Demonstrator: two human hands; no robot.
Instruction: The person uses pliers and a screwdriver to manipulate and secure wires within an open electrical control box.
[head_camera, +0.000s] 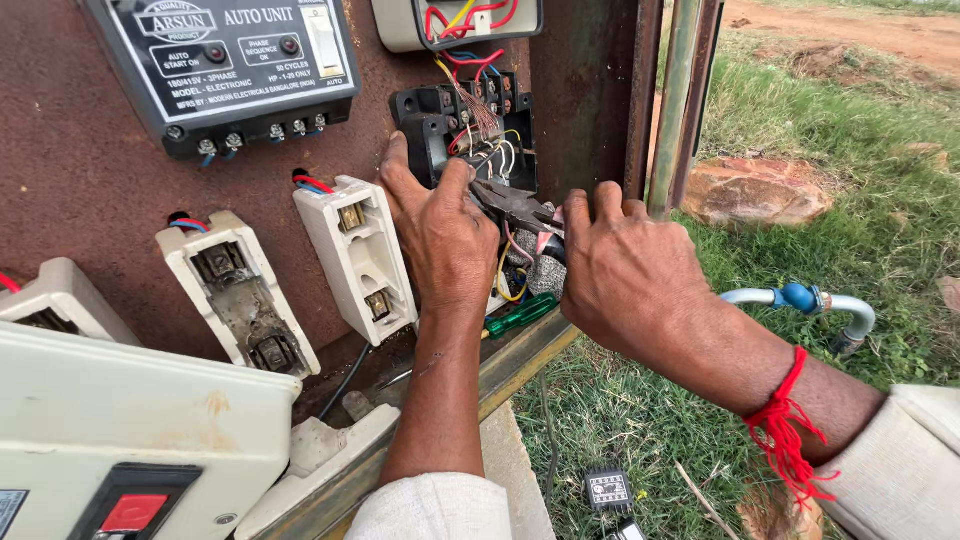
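Gripping dark metal pliers (515, 205), the right hand (625, 275) works the black terminal block (465, 130); the left hand (440, 235) steadies it (bare wires could short, I judge).

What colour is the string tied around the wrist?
Red. The string sits on the right hand's wrist, clearest in the head view.

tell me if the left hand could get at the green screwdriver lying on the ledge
Probably yes. The green screwdriver lies uncovered on the ledge just below the left hand, which rests on the black terminal block; only loose wires hang nearby.
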